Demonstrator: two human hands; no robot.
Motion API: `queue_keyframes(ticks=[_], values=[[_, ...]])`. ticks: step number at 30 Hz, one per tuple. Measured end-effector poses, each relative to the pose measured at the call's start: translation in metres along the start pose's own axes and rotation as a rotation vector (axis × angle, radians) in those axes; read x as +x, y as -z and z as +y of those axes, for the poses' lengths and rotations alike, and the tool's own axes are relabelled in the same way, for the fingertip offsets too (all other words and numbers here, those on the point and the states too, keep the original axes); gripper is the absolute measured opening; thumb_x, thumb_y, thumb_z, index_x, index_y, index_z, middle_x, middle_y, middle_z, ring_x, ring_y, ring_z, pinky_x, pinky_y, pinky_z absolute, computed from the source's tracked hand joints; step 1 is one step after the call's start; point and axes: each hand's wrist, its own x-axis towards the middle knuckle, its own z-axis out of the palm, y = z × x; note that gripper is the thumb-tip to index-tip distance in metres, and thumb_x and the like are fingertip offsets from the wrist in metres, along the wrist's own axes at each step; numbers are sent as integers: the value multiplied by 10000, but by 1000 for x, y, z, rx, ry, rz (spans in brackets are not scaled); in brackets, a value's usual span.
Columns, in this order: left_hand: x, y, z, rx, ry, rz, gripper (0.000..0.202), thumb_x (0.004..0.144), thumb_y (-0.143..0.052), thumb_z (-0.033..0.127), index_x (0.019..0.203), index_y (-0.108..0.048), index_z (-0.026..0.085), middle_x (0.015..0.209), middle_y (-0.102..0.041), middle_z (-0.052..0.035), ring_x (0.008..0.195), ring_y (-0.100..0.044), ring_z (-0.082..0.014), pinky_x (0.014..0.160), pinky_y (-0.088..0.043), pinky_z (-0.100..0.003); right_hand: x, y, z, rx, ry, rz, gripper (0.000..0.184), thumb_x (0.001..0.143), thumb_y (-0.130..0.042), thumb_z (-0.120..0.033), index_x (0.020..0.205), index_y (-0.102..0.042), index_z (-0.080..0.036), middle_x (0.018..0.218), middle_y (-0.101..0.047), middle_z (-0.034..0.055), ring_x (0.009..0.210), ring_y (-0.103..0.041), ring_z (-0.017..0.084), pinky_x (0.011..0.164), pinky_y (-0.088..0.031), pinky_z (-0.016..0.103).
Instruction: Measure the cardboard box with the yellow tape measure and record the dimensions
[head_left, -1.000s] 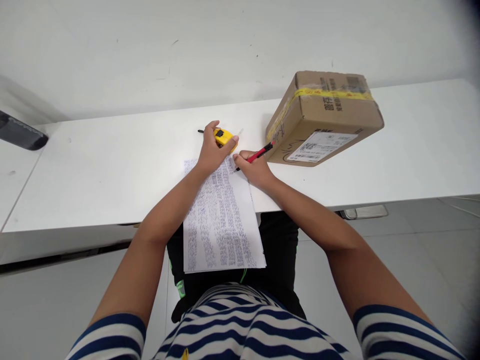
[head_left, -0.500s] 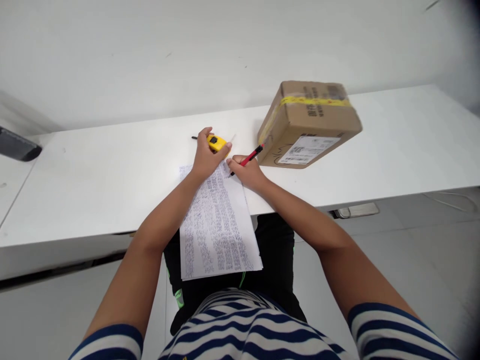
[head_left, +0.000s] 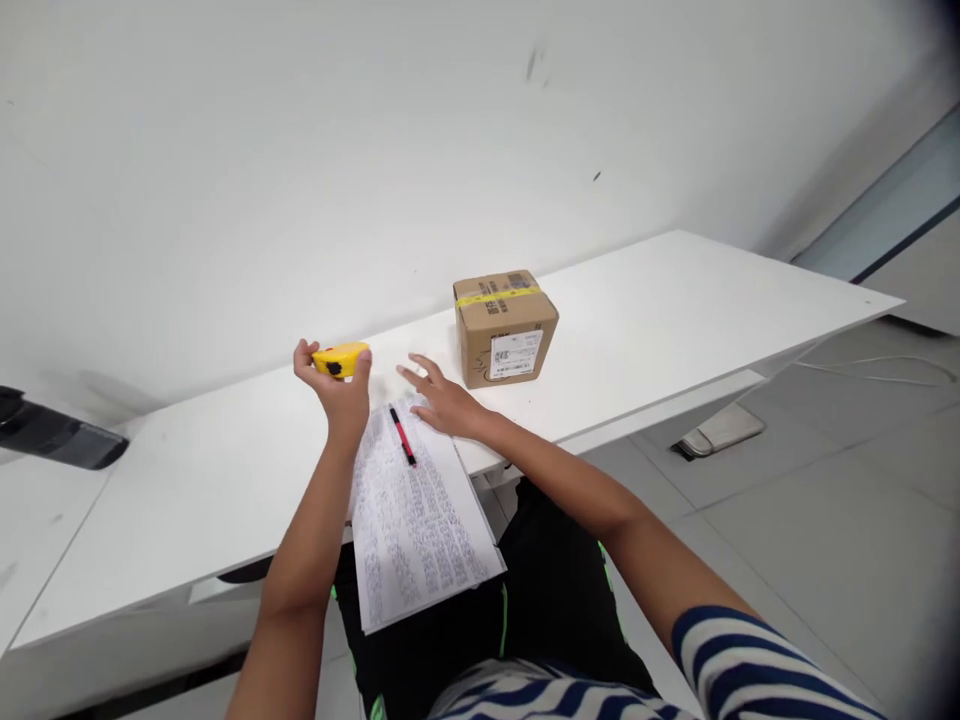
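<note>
My left hand (head_left: 335, 388) is raised a little above the white table (head_left: 637, 310) and grips a small yellow tape measure (head_left: 340, 358). My right hand (head_left: 442, 398) lies open, fingers spread, on the top edge of a sheet of paper (head_left: 412, 520) covered in blue handwriting. A red and black pen (head_left: 402, 435) rests on that sheet, just left of my right hand. A taped cardboard box (head_left: 504, 328) with a white shipping label stands on the table just beyond my right hand.
The sheet hangs over the table's near edge above my lap. A dark object (head_left: 56, 432) lies at the far left of the table. A white wall runs behind the table. A grey floor with a cable (head_left: 862, 365) is to the right.
My right hand has let go of the pen, which now lies on the paper, and has opened. My left hand has lifted the tape measure off the table. The view has tilted up and right.
</note>
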Motion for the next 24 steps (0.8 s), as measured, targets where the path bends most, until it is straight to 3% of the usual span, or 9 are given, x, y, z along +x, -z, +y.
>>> queue_keyframes(ticks=[3, 7, 10, 13, 16, 19, 21, 24], values=[[-30, 4, 48, -139, -18, -246, 1053, 773, -850, 625, 1584, -235, 356, 1511, -446, -135, 1388, -521, -283, 1090, -533, -399, -17, 21, -12, 126, 100, 303, 1036, 948, -727, -450, 1692, -8, -414, 1781, -164, 172, 1347, -627, 324, 937, -638, 500], [-63, 6, 100, -268, 104, -838, 851, 893, -536, 834, 1544, -430, 295, 1554, -500, -148, 1388, -545, -296, 1098, -528, -401, -55, 50, -28, 185, 243, 543, 787, 961, -726, -346, 1612, -291, -422, 1590, -553, 105, 1441, -589, 291, 1102, -585, 530], [-64, 4, 112, -259, 275, -1055, 789, 948, -416, 828, 1480, -534, 258, 1498, -583, -149, 1309, -608, -268, 1063, -536, -393, -85, 63, -33, 188, 233, 596, 671, 921, -778, -302, 1500, -447, -377, 1421, -696, 103, 1317, -694, 276, 1036, -634, 495], [-54, -6, 106, -214, 379, -1123, 698, 842, -685, 773, 1248, -670, 206, 1161, -723, -98, 951, -678, -183, 870, -561, -338, -103, 73, -32, 137, 235, 589, 553, 949, -733, -252, 1446, -505, -339, 1379, -728, 121, 1259, -732, 251, 966, -659, 444], [-45, -17, 97, -298, 455, -1134, 635, 668, -901, 667, 1014, -683, 181, 912, -698, -16, 759, -619, -112, 715, -509, -266, -109, 84, -30, 73, 261, 567, 478, 996, -655, -237, 1445, -513, -318, 1365, -745, 122, 1240, -746, 224, 915, -662, 397], [-26, -29, 101, -283, 480, -1138, 541, 608, -983, 512, 832, -621, 178, 740, -628, 38, 665, -574, -84, 651, -467, -240, -115, 92, -34, -30, 258, 591, 487, 993, -649, -256, 1454, -504, -317, 1355, -756, 110, 1208, -761, 222, 819, -644, 361], [-3, -43, 112, -222, 434, -1085, 505, 605, -990, 449, 807, -614, 179, 714, -622, 42, 638, -562, -85, 628, -460, -243, -119, 91, -40, -145, 223, 697, 511, 963, -654, -215, 1446, -515, -313, 1345, -758, 105, 1181, -766, 226, 785, -610, 352], [44, -78, 133, -180, 336, -922, 449, 630, -970, 406, 851, -659, 170, 759, -655, 21, 666, -583, -96, 660, -478, -260, -122, 79, -54, -307, 131, 976, 520, 891, -701, -167, 1385, -574, -267, 1304, -741, 116, 1143, -744, 229, 833, -577, 373]])
